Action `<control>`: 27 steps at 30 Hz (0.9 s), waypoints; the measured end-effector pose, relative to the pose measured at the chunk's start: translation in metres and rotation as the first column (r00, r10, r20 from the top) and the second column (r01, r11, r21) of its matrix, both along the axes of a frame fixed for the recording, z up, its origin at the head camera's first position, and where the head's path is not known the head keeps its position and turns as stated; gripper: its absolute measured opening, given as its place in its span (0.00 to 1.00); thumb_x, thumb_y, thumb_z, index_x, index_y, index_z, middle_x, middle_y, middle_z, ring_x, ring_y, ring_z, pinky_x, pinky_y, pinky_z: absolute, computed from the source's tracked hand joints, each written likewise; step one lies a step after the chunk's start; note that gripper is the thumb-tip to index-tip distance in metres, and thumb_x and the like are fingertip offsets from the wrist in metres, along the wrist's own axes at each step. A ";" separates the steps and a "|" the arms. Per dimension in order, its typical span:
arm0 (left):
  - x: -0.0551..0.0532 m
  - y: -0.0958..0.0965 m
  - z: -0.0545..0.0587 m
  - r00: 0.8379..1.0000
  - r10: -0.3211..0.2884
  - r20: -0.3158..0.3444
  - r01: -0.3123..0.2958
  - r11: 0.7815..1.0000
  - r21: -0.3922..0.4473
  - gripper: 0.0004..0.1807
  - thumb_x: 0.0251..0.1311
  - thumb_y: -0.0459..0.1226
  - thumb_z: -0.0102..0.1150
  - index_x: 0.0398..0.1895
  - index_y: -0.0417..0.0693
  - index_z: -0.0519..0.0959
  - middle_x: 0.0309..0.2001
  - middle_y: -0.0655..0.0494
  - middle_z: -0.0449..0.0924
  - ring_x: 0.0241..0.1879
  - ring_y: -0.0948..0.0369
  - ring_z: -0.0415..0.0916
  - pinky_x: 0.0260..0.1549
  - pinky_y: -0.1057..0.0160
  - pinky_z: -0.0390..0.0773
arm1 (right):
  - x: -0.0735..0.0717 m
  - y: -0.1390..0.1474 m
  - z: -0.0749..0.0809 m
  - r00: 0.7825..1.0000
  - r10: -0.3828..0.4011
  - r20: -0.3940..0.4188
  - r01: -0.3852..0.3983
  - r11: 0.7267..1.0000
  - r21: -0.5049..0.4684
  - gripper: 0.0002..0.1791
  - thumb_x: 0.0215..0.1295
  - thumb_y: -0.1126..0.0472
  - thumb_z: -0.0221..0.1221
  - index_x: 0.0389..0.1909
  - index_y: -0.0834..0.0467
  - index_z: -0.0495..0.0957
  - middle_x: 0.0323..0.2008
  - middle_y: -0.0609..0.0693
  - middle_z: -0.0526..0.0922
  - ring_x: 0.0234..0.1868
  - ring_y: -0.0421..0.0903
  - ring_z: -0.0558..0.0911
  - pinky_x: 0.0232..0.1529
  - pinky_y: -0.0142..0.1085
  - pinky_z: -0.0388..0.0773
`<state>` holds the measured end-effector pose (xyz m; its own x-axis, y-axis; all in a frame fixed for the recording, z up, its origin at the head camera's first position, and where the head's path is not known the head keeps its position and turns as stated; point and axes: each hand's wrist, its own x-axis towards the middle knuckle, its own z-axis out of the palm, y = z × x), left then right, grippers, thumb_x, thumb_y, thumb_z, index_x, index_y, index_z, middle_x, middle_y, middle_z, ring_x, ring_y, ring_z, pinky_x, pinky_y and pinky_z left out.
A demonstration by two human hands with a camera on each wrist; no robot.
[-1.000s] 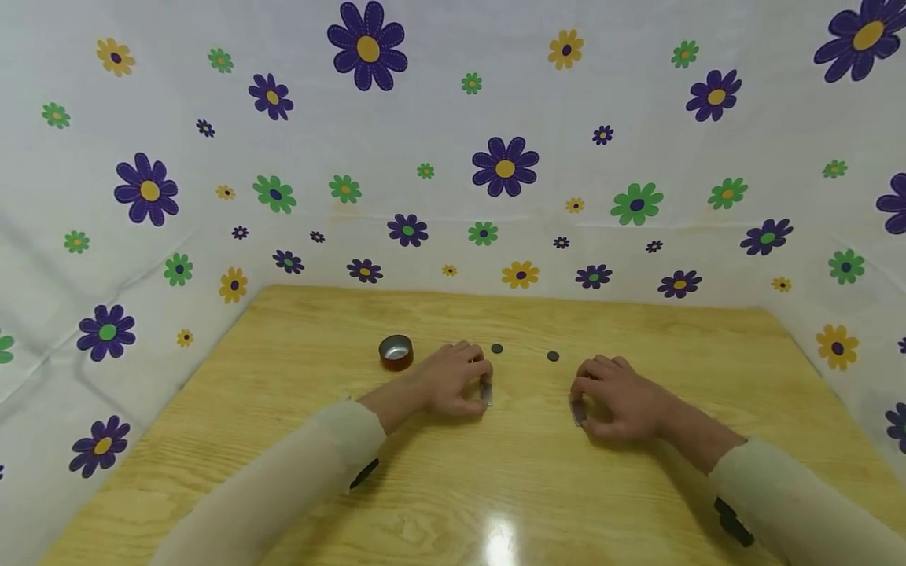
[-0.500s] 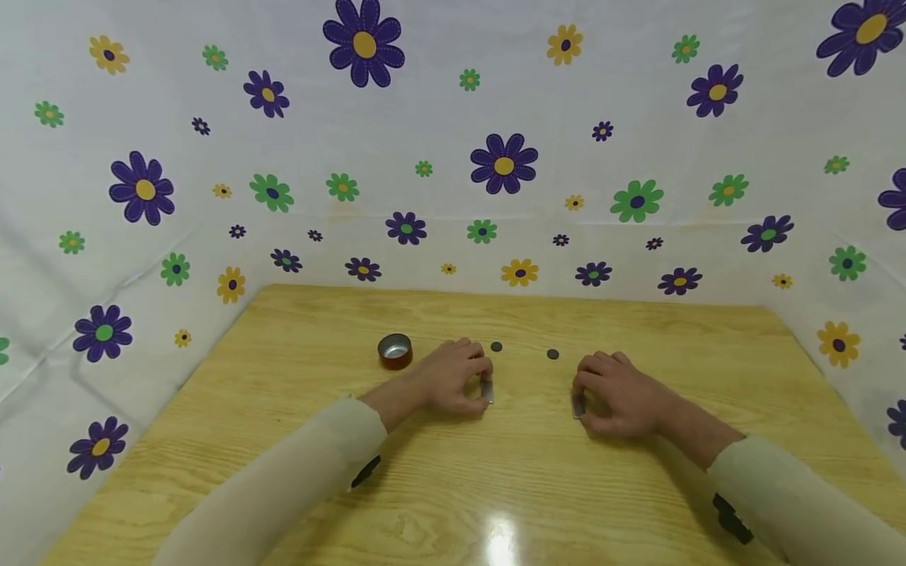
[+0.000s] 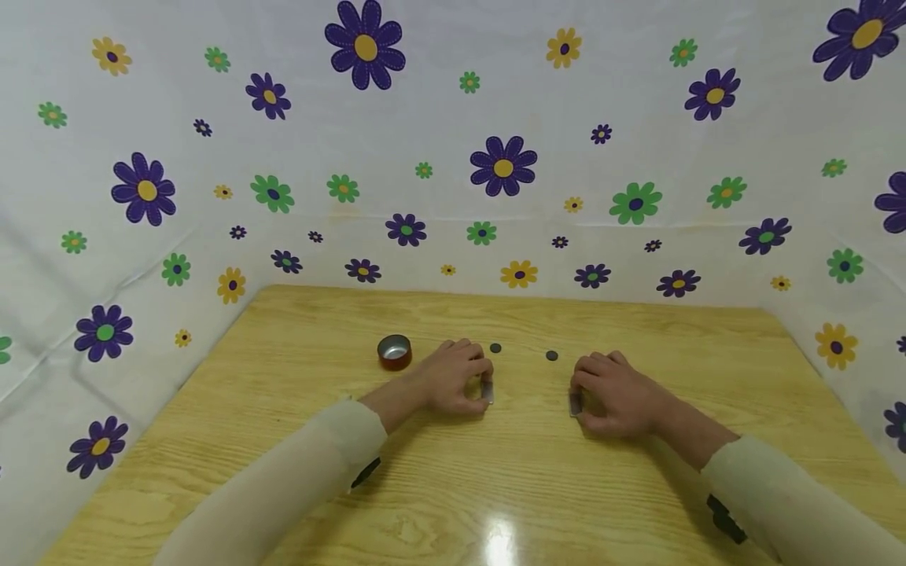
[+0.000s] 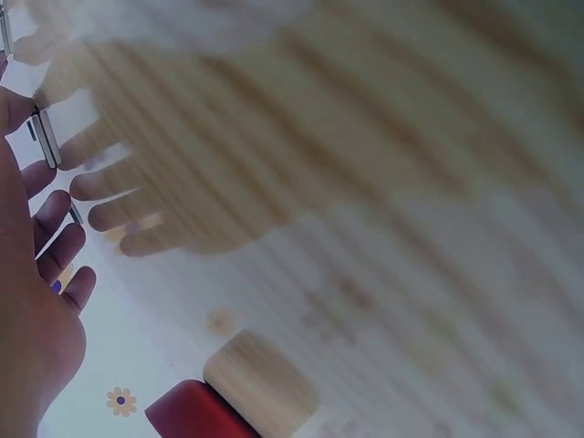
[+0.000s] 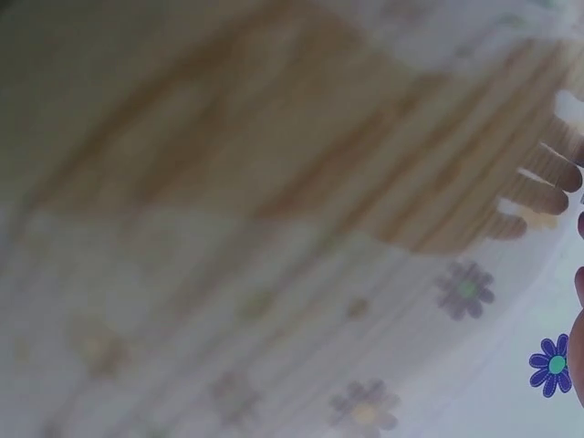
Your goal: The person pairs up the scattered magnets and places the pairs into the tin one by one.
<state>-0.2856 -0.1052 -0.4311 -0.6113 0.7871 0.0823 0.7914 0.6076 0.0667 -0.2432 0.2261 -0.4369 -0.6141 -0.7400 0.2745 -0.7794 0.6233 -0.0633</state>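
Observation:
My left hand (image 3: pixel 453 381) pinches a small, flat grey rectangular piece (image 3: pixel 487 391) between thumb and fingers, low over the wooden table. In the left wrist view, this piece (image 4: pixel 46 139) looks thin, with a pale edge and a dark line along it. Across a gap, my right hand (image 3: pixel 621 397) pinches a similar grey piece (image 3: pixel 576 403) by its ends. The two pieces face each other, apart. Beyond the hands lie two dark round discs, a left disc (image 3: pixel 495 348) and a right disc (image 3: pixel 552 355). Only a sliver of the right hand (image 5: pixel 577 351) shows in its wrist view.
A small round red container (image 3: pixel 394 353) with a metallic inside stands just left of my left hand. The glossy wooden table (image 3: pixel 439 487) reflects the hands. White flower-patterned cloth (image 3: pixel 425 118) rises behind the table and along both sides.
The piece in my right hand has turned a little straighter, its near end shifting slightly away from me. My left hand and the discs stay practically still.

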 end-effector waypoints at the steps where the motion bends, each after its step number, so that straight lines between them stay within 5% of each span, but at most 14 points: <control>1: 0.000 0.000 0.000 1.000 0.000 0.001 0.000 1.000 0.002 0.15 0.58 0.53 0.58 0.44 0.59 0.78 0.43 0.61 0.73 0.42 0.60 0.65 0.45 0.58 0.65 | 0.000 -0.001 0.000 1.000 -0.004 0.001 0.004 1.000 0.004 0.13 0.53 0.51 0.65 0.38 0.48 0.76 0.40 0.41 0.73 0.43 0.40 0.70 0.46 0.41 0.63; 13: 0.003 0.005 0.001 0.997 0.046 0.054 -0.048 0.998 0.036 0.14 0.58 0.53 0.59 0.44 0.61 0.79 0.42 0.63 0.73 0.42 0.62 0.64 0.50 0.54 0.63 | -0.003 -0.004 -0.002 0.999 -0.005 -0.034 0.005 1.000 0.018 0.14 0.54 0.50 0.65 0.40 0.49 0.77 0.42 0.42 0.73 0.43 0.41 0.70 0.47 0.41 0.63; 27: 0.004 0.011 0.002 0.998 0.041 0.043 -0.043 0.999 0.032 0.12 0.59 0.53 0.59 0.43 0.62 0.78 0.42 0.63 0.73 0.42 0.61 0.63 0.50 0.53 0.62 | -0.003 -0.008 -0.002 1.000 -0.014 -0.023 0.015 1.000 0.023 0.12 0.55 0.50 0.64 0.38 0.48 0.76 0.41 0.42 0.72 0.42 0.40 0.67 0.46 0.41 0.62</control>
<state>-0.2813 -0.0947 -0.4292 -0.6471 0.7581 0.0809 0.7614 0.6371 0.1201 -0.2463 0.2179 -0.4391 -0.6183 -0.7374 0.2718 -0.7715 0.6355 -0.0308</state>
